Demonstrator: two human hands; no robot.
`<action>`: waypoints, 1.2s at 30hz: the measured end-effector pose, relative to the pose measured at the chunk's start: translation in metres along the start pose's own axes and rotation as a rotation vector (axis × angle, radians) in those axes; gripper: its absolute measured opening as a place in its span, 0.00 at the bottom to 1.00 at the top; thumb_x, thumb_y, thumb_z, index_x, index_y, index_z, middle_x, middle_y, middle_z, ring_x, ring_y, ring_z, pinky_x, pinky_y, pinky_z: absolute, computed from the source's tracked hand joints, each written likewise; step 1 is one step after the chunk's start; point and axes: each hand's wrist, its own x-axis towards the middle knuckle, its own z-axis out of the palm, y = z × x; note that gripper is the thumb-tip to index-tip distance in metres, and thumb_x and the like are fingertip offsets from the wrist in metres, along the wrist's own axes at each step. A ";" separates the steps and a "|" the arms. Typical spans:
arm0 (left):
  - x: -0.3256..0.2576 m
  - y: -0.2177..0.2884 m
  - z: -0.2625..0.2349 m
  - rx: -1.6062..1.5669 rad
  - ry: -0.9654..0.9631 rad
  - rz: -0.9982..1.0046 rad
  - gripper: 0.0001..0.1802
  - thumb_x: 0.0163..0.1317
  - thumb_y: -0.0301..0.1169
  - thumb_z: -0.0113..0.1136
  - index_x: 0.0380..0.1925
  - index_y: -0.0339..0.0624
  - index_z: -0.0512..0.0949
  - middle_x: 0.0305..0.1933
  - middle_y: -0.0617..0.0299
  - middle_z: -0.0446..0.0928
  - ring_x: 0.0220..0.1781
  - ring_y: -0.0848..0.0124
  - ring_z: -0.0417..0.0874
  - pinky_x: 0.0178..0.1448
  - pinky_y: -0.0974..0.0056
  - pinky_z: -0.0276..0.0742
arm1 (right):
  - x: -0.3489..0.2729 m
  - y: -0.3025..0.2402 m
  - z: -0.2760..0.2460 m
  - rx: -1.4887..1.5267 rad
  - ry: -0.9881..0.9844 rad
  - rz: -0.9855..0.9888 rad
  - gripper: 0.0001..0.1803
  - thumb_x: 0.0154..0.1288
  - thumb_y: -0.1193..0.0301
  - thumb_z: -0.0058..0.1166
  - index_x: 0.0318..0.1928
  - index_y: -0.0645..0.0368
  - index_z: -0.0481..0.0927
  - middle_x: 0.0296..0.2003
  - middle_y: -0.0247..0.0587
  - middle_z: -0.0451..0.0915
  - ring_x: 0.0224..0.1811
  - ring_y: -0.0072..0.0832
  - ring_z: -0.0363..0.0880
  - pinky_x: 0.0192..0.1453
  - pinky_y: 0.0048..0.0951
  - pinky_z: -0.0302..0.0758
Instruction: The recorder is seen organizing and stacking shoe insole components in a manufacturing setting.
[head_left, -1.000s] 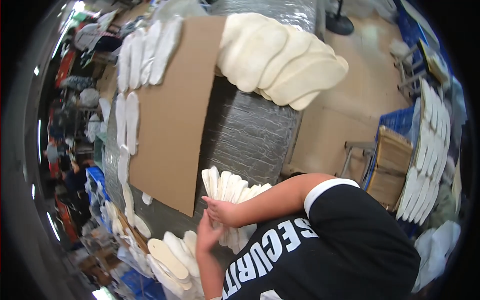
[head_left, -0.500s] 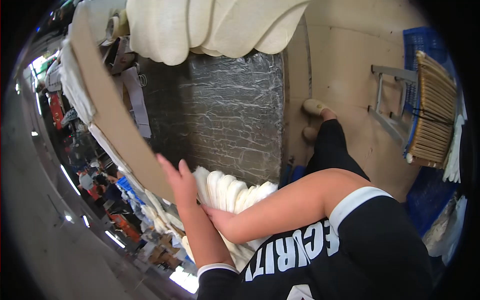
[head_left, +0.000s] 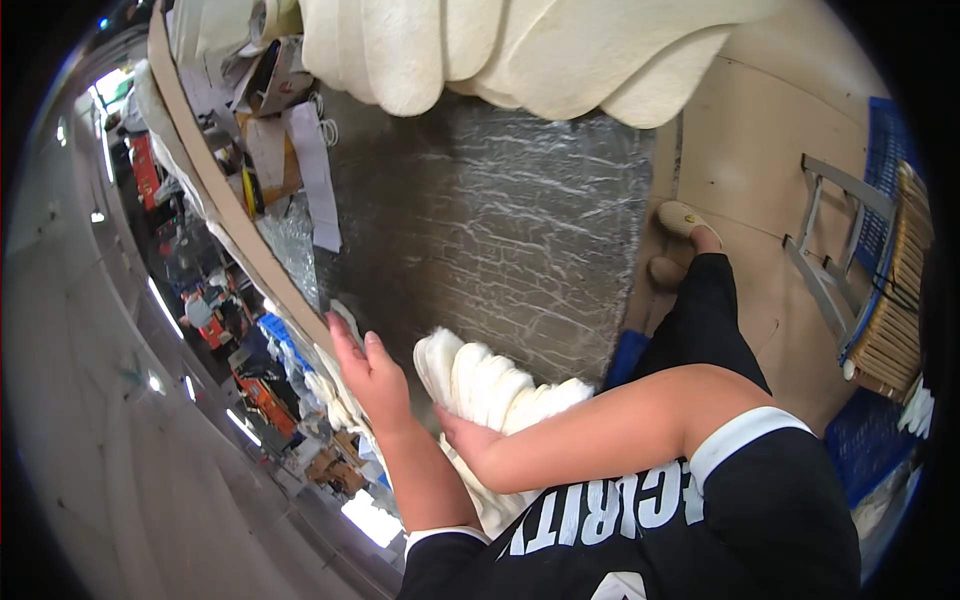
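Observation:
My left hand (head_left: 370,378) is open. Its fingers stretch along the top edge of a tall brown cardboard panel (head_left: 222,175) at the left, and its thumb is held apart. My right forearm crosses in front of my body. The right hand (head_left: 468,440) curls around the left end of a stack of soft white fabric pieces (head_left: 505,385), its far fingers partly hidden. The stack lies at the near edge of a grey table top (head_left: 480,220) covered in wrinkled clear film. Large overlapping cream fabric pieces (head_left: 440,45) hang over the table's far end.
White papers (head_left: 315,175) and a yellow-handled tool (head_left: 250,188) lie inside the panel. On the brown floor at right stand a grey metal frame (head_left: 830,235), a bundle of tan rods (head_left: 900,285) and blue crates (head_left: 870,445). Other people work far left.
The view has shifted, so the table sits further right. The panel now shows mostly its narrow edge, uncovering more papers behind it. My hands are slightly further apart.

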 end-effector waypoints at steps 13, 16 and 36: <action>-0.009 0.030 -0.070 -0.184 0.022 -0.023 0.30 0.72 0.18 0.37 0.73 0.20 0.52 0.79 0.36 0.53 0.82 0.50 0.53 0.83 0.53 0.48 | -0.012 0.011 0.002 0.306 0.106 -0.152 0.32 0.70 0.52 0.49 0.70 0.50 0.71 0.71 0.41 0.67 0.77 0.45 0.57 0.78 0.67 0.47; -0.010 0.029 -0.080 -0.148 0.011 0.011 0.30 0.71 0.17 0.36 0.73 0.19 0.52 0.79 0.35 0.53 0.82 0.50 0.53 0.83 0.52 0.49 | -0.016 0.011 0.003 0.322 0.131 -0.164 0.31 0.70 0.53 0.49 0.70 0.51 0.72 0.70 0.41 0.68 0.76 0.46 0.58 0.78 0.66 0.48; 0.076 0.007 0.092 0.294 -0.461 0.296 0.41 0.75 0.38 0.50 0.72 0.17 0.44 0.78 0.23 0.41 0.82 0.35 0.40 0.83 0.46 0.40 | -0.036 0.031 0.003 0.544 0.118 -0.055 0.33 0.74 0.51 0.37 0.72 0.54 0.67 0.74 0.36 0.62 0.78 0.36 0.54 0.82 0.50 0.44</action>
